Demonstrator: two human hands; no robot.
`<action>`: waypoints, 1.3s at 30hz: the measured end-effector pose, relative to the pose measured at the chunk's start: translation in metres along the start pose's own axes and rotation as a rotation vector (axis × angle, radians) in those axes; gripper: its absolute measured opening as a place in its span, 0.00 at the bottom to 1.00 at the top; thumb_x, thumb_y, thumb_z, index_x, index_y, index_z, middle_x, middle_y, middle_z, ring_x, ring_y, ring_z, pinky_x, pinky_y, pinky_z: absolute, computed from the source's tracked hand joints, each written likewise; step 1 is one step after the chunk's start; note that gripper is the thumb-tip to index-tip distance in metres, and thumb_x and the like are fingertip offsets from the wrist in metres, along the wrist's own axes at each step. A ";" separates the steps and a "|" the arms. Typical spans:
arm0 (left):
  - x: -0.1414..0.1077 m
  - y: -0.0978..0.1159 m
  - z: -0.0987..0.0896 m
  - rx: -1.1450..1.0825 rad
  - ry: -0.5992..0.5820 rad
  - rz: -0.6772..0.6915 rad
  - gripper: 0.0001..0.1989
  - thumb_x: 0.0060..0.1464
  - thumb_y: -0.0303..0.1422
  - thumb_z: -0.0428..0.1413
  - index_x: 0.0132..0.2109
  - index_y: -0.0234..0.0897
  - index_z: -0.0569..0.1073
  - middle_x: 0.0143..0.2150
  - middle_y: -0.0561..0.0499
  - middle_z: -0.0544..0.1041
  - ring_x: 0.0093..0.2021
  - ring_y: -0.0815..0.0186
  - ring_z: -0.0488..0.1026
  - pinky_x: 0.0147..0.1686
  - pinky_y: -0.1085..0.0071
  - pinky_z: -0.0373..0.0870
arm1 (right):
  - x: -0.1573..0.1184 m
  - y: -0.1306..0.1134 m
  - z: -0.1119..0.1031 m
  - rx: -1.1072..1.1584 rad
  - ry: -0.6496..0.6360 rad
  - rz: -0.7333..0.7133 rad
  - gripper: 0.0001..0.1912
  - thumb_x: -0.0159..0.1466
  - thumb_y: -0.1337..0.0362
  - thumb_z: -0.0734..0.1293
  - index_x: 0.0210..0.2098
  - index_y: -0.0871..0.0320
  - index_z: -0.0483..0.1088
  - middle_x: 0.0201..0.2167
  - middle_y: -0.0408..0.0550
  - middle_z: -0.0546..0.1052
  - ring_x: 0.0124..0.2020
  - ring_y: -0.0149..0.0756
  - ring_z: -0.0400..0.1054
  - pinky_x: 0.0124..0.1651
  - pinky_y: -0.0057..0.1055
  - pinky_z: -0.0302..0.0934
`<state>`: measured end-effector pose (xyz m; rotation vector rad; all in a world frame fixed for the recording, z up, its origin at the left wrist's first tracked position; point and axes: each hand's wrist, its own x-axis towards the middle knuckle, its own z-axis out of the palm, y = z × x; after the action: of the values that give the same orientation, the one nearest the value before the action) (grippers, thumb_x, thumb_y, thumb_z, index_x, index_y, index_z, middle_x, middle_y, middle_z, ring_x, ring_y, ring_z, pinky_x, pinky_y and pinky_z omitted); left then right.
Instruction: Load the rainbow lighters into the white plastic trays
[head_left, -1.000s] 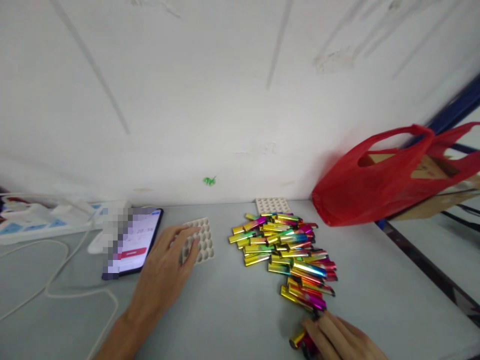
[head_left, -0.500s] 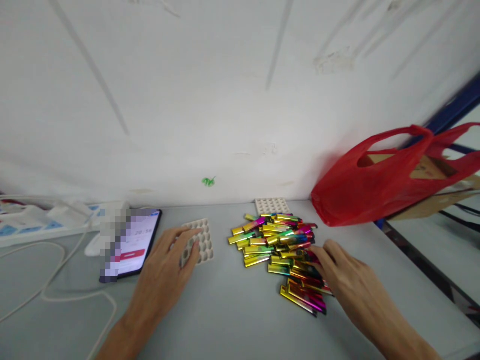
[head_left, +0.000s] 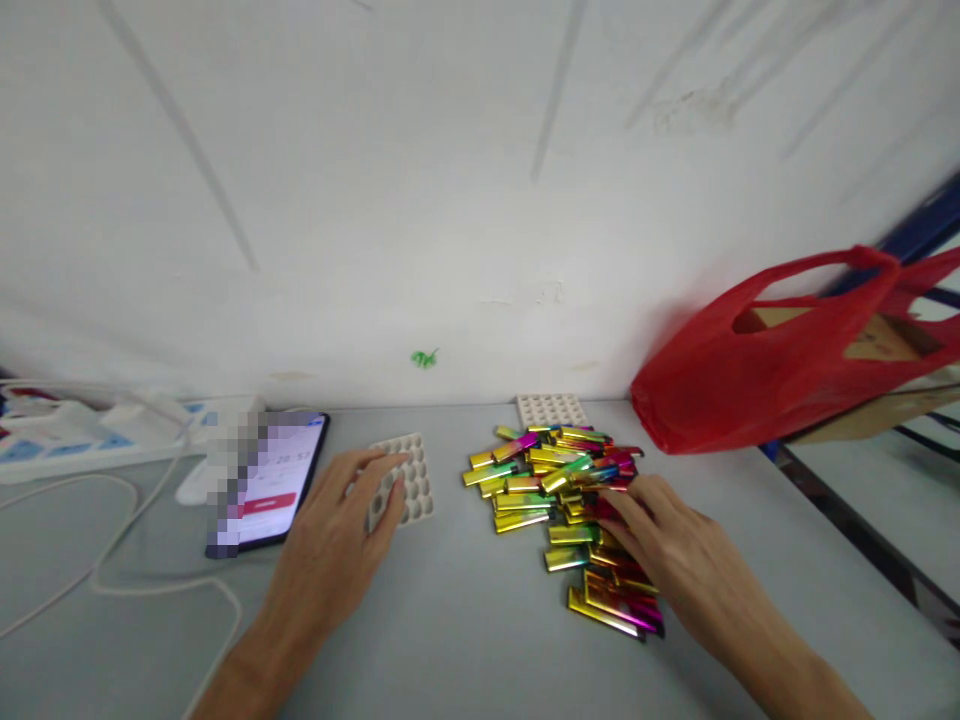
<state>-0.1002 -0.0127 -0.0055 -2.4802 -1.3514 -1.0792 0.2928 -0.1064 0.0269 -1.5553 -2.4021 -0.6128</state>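
The fingers (head_left: pixel 624 518) of the right hand (head_left: pixel 671 550) reach into the right side of a loose pile of shiny pieces (head_left: pixel 517 502), slim and metallic, gold at one end and running to green, blue, red or magenta at the other. These fingers are bent and bunched, their tips down among the pieces; whether they are clamped on one cannot be told. Most of the pile spreads to the left of these fingertips and beyond them, while a few pieces lie nearer the person, below the fingers, two of them slanting at the near edge. Farther off past the fingertips, behind the pile and close to the wall (head_left: pixel 360 250), lies a second dimpled tray (head_left: pixel 559 410). To the left of the pile, the fingers (head_left: pixel 375 470) of the left hand (head_left: pixel 330 545) rest over the near dimpled tray (head_left: pixel 416 490), thumb and forefinger apart, with the tray's right part showing beyond their tips. Just left of these fingers a phone (head_left: pixel 281 480) lies with its screen lit, partly pixelated; farther left are a white power strip (head_left: pixel 67 440) and a pale cable (head_left: pixel 150 588) looping over the grey worktop (head_left: pixel 457 630). Well to the right of the right fingers, a red plastic bag (head_left: pixel 757 370) with cardboard inside leans near the wall.
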 end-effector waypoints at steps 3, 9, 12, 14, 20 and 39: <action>0.000 0.000 0.000 -0.002 -0.005 -0.003 0.13 0.83 0.34 0.51 0.66 0.44 0.75 0.58 0.42 0.79 0.58 0.46 0.83 0.64 0.49 0.80 | -0.005 0.002 0.000 0.066 -0.003 -0.015 0.18 0.89 0.59 0.56 0.59 0.56 0.76 0.42 0.54 0.80 0.37 0.47 0.82 0.32 0.37 0.78; 0.000 0.000 -0.001 -0.012 -0.003 -0.005 0.13 0.84 0.34 0.51 0.66 0.43 0.76 0.58 0.42 0.79 0.58 0.45 0.83 0.62 0.48 0.80 | -0.017 0.005 0.003 0.172 -0.083 0.009 0.17 0.88 0.60 0.57 0.66 0.51 0.75 0.50 0.57 0.82 0.45 0.50 0.84 0.38 0.41 0.82; 0.000 -0.001 0.000 -0.010 -0.007 -0.004 0.13 0.84 0.34 0.51 0.66 0.44 0.76 0.58 0.42 0.79 0.58 0.45 0.83 0.63 0.48 0.80 | -0.019 0.006 0.002 0.221 -0.076 0.043 0.16 0.88 0.58 0.59 0.65 0.50 0.77 0.50 0.57 0.83 0.46 0.50 0.84 0.41 0.41 0.84; -0.001 -0.001 0.001 -0.013 -0.010 -0.005 0.13 0.84 0.34 0.51 0.65 0.44 0.76 0.58 0.42 0.79 0.58 0.46 0.83 0.63 0.48 0.80 | -0.021 0.005 -0.003 0.269 -0.036 0.071 0.15 0.87 0.57 0.61 0.63 0.50 0.78 0.50 0.56 0.83 0.46 0.49 0.85 0.43 0.41 0.85; -0.001 -0.003 0.001 0.004 -0.027 -0.007 0.13 0.84 0.35 0.51 0.66 0.42 0.75 0.58 0.42 0.78 0.57 0.45 0.82 0.62 0.48 0.79 | -0.052 -0.019 -0.019 0.391 0.111 0.128 0.18 0.83 0.60 0.66 0.70 0.50 0.76 0.52 0.60 0.84 0.49 0.53 0.86 0.47 0.44 0.88; -0.015 -0.017 0.019 0.039 -0.228 -0.067 0.25 0.84 0.42 0.47 0.76 0.37 0.75 0.75 0.34 0.76 0.75 0.39 0.72 0.76 0.38 0.71 | -0.056 -0.043 -0.008 0.328 0.102 0.000 0.25 0.78 0.61 0.73 0.72 0.59 0.73 0.60 0.60 0.79 0.57 0.53 0.76 0.58 0.42 0.73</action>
<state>-0.1087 -0.0050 -0.0322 -2.6115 -1.5096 -0.7917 0.2772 -0.1707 0.0023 -1.3527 -2.2867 -0.2718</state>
